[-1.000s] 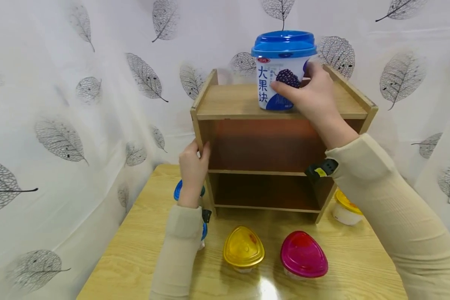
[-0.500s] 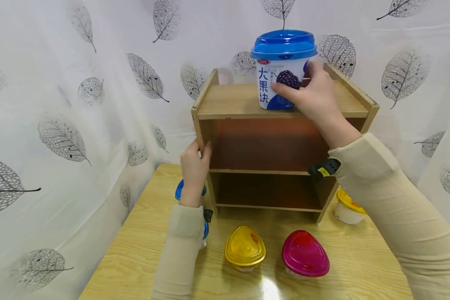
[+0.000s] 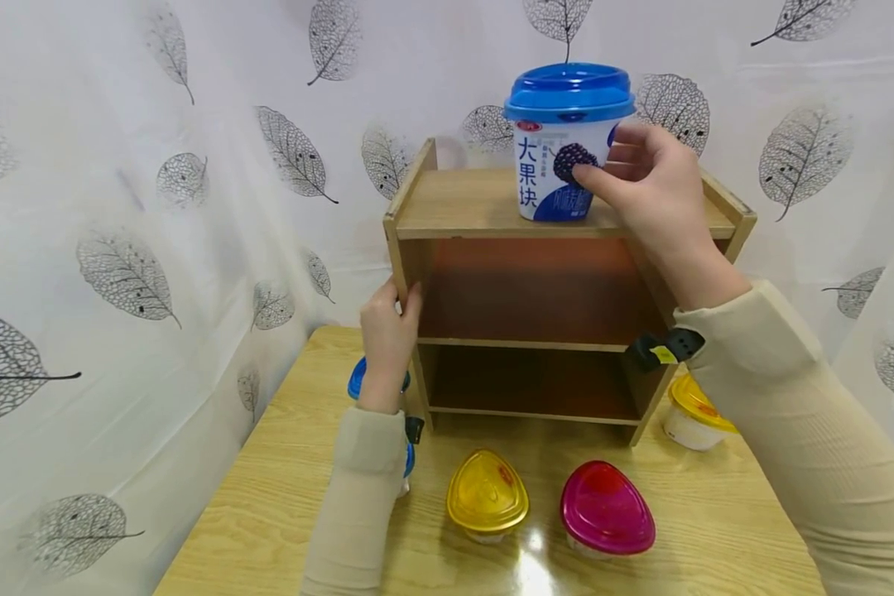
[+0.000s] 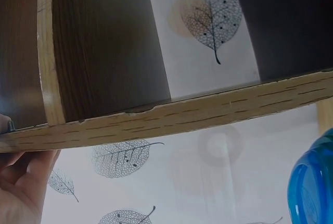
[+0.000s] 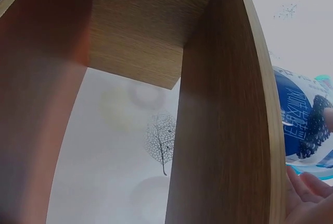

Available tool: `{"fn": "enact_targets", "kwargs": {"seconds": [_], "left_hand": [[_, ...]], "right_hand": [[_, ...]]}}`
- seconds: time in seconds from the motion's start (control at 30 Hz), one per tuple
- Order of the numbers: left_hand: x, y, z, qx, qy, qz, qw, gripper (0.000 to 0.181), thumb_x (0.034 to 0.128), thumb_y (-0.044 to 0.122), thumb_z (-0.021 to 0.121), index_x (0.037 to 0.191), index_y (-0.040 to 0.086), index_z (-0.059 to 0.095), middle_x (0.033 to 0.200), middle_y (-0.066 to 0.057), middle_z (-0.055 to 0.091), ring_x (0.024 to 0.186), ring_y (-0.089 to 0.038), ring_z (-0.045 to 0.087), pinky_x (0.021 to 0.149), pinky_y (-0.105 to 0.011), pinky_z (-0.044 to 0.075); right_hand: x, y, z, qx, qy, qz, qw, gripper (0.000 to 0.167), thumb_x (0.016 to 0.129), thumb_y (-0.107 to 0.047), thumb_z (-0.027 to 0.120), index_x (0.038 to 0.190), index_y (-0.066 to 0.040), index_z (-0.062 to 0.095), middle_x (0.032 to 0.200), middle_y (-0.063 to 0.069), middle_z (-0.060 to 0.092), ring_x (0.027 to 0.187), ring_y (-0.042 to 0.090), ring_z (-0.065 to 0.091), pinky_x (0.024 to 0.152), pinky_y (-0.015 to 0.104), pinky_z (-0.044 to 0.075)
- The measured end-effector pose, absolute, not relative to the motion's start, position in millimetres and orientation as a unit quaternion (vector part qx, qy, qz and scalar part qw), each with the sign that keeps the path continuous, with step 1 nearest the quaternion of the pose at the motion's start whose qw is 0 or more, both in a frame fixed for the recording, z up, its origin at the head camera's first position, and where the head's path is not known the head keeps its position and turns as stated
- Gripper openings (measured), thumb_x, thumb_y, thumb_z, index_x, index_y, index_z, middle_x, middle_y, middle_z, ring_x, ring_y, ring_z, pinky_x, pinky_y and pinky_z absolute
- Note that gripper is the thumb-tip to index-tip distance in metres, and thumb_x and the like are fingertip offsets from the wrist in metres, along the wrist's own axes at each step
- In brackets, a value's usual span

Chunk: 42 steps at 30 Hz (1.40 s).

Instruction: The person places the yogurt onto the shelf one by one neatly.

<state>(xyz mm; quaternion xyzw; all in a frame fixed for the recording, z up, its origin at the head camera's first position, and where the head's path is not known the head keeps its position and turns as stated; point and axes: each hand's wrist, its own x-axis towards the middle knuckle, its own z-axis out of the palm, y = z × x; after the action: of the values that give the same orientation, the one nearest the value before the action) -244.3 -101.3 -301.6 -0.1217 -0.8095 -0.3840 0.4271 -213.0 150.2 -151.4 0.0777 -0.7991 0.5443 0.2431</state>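
Note:
A white yogurt cup [image 3: 555, 178] with a blue lid and a blackberry picture stands upright on the top board of a small wooden shelf [image 3: 454, 205], close to its front edge. My right hand [image 3: 659, 182] is at the cup's right side, thumb in front of the blackberry and fingers loosely bent and spread; they look loosened from the cup. My left hand [image 3: 389, 331] grips the shelf's left side panel, thumb on the front edge. In the left wrist view, the fingers [image 4: 31, 179] are around the panel. The right wrist view shows the cup [image 5: 302, 117] beside the top board.
On the table [image 3: 268, 480], a yellow-lidded cup [image 3: 487, 492] and a magenta-lidded cup [image 3: 607, 509] stand before the shelf. Another yellow-lidded cup [image 3: 694, 418] is at its right. Blue lids [image 3: 356, 378] show partly behind my left forearm. A leaf-print curtain [image 3: 194, 273] hangs behind.
My right hand has loosened and drawn slightly to the right, its thumb sliding off the cup's middle. The cup stays in place on the top board. My left hand keeps its grip.

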Motion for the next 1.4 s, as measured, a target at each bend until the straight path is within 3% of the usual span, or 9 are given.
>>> {"fn": "enact_targets", "kwargs": {"seconds": [0.43,0.63,0.97,1.23,1.4], "left_hand": [[-245,-102,-302,-0.128,-0.806,-0.382,0.434,0.019,0.085,0.012,0.056,0.073,-0.004,0.057,0.076,-0.018,0.063,0.074,-0.031,0.061,0.065,-0.04,0.048],[-246,-102,-300,-0.127,-0.806,-0.382,0.434,0.019,0.0849,0.012,0.056,0.077,-0.005,0.059,0.078,-0.018,0.063,0.075,-0.032,0.061,0.065,-0.04,0.048],[-246,-102,-302,-0.131,-0.801,-0.382,0.441,0.019,0.0844,0.011,0.056,0.071,-0.002,0.057,0.077,-0.017,0.063,0.074,-0.031,0.061,0.065,-0.04,0.048],[-244,-101,-303,-0.125,-0.806,-0.379,0.438,0.02,0.085,0.013,0.056,0.08,-0.005,0.061,0.078,-0.018,0.063,0.071,-0.03,0.061,0.06,-0.039,0.048],[-245,-101,-303,-0.124,-0.806,-0.381,0.436,0.02,0.0855,0.013,0.056,0.073,-0.003,0.058,0.078,-0.017,0.063,0.072,-0.029,0.061,0.062,-0.038,0.048]], "right_hand": [[-222,137,-150,0.063,-0.826,0.512,0.227,0.058,0.079,-0.026,0.065,0.129,-0.01,0.041,0.124,0.01,0.049,0.108,0.022,0.051,0.091,0.03,0.039],[-227,127,-147,0.076,-0.835,0.499,0.218,0.059,0.079,-0.027,0.065,0.129,-0.006,0.04,0.124,0.012,0.048,0.108,0.022,0.051,0.089,0.029,0.041],[-235,110,-147,0.089,-0.842,0.489,0.207,0.058,0.079,-0.026,0.065,0.127,-0.004,0.041,0.122,0.012,0.05,0.106,0.022,0.052,0.087,0.029,0.042],[-241,100,-148,0.092,-0.832,0.511,0.195,0.058,0.078,-0.022,0.067,0.126,-0.003,0.041,0.121,0.013,0.051,0.106,0.022,0.052,0.087,0.028,0.042],[-244,95,-147,0.1,-0.83,0.515,0.19,0.058,0.078,-0.021,0.068,0.126,-0.003,0.041,0.121,0.012,0.051,0.106,0.021,0.052,0.087,0.027,0.041]]}}
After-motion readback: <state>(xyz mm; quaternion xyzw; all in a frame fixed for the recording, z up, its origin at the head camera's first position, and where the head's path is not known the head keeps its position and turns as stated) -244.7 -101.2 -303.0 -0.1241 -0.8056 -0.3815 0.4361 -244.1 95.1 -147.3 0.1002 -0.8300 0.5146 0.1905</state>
